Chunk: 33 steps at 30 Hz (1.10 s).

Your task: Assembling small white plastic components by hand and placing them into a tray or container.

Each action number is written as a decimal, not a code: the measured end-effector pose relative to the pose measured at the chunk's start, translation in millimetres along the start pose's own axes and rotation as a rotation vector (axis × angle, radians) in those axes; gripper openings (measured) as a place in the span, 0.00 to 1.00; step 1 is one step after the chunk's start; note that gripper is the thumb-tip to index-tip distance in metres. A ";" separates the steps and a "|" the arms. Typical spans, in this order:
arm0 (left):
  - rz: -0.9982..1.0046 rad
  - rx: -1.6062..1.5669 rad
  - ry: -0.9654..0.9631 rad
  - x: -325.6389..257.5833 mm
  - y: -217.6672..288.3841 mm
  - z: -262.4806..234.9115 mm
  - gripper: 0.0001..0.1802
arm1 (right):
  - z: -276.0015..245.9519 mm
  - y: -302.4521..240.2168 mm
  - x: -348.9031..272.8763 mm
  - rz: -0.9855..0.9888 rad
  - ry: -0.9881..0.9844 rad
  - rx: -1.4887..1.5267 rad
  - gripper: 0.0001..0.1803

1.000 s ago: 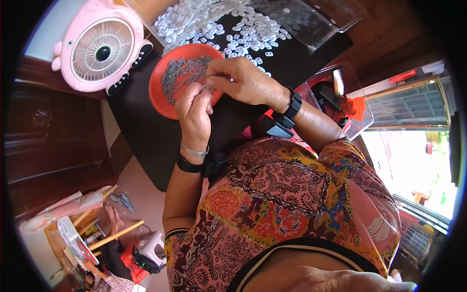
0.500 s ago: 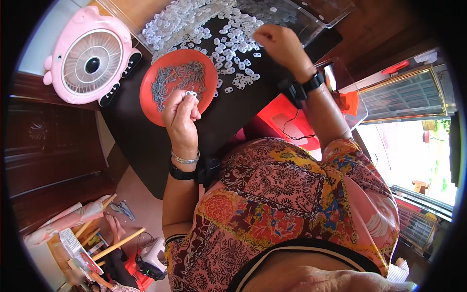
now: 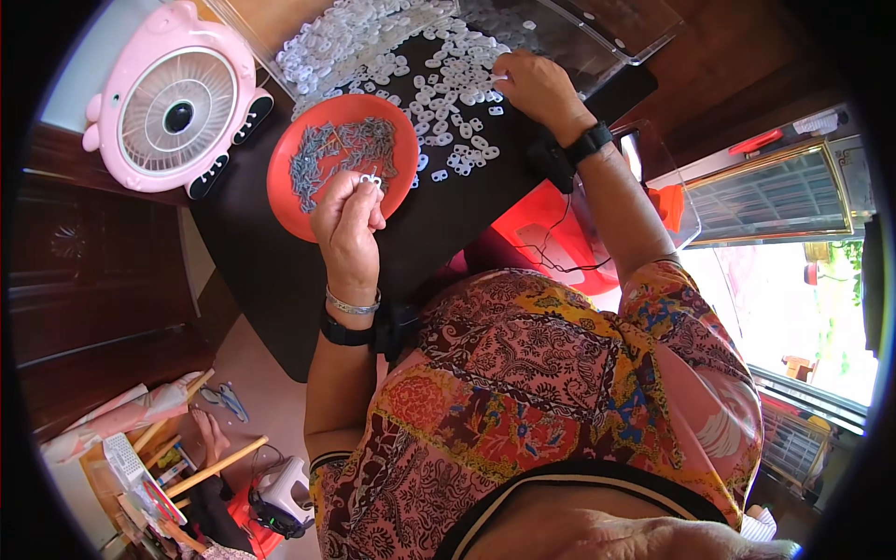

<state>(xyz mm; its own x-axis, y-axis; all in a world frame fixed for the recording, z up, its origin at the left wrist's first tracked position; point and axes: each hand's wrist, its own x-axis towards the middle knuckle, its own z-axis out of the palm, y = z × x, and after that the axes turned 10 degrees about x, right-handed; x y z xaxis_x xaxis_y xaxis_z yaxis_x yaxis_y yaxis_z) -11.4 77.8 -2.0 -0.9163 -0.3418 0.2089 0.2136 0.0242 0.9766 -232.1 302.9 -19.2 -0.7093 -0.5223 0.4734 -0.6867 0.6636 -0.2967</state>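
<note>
My left hand [image 3: 349, 219] is closed in a pinch over the near edge of a red-orange bowl [image 3: 280, 201]. Between its thumb and finger is a small white plastic piece with two holes [image 3: 371, 179], and a thin grey pin stands up from it. The bowl holds a heap of small grey screws or nails [image 3: 313, 168]. At the right edge of the scattered white plastic pieces [image 3: 453, 89], my right hand [image 3: 546, 91] has its thumb and fingers drawn together. A white sliver shows at those fingertips, too small to tell whether it is held.
A pink animal-shaped fan [image 3: 177, 112] stands left of the bowl on the dark table [image 3: 271, 280]. Clear plastic bins [image 3: 597, 42] lie at the back, one spilling white pieces. A red container [image 3: 551, 233] sits right of the table. Another person's foot [image 3: 211, 434] shows at lower left.
My right hand has shifted slightly right and down, its fingertips now at the edge of the white pieces. My left hand keeps its pinch over the bowl.
</note>
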 end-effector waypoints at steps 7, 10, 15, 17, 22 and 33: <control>0.031 0.042 -0.020 -1.6 -1.1 1.5 0.09 | -8.2 -10.0 -2.2 0.016 0.069 0.137 0.10; 0.014 0.041 -0.014 -1.0 1.9 2.6 0.09 | -13.1 -12.3 -0.9 -0.024 0.138 0.182 0.10; -0.016 -0.019 -0.019 -1.4 0.9 -0.6 0.09 | -30.8 -57.3 -4.4 0.191 -0.095 0.977 0.11; -0.005 -0.017 -0.015 -2.1 -1.0 -0.7 0.08 | -36.8 -88.1 -12.0 0.213 -0.220 1.287 0.11; -0.008 -0.029 -0.025 -1.5 -1.1 1.7 0.08 | -23.8 -120.8 -22.7 0.241 -0.362 1.514 0.09; -0.001 -0.047 -0.023 -3.7 -0.6 0.8 0.08 | -10.6 -148.7 -24.2 0.214 -0.439 1.543 0.08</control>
<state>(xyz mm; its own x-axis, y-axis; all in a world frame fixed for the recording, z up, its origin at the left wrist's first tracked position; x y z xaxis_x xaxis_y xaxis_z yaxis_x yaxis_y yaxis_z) -8.4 79.8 -3.3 -0.9239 -0.3200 0.2095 0.2279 -0.0207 0.9735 -111.1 222.6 22.3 -0.6106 -0.7804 0.1348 0.1200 -0.2594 -0.9583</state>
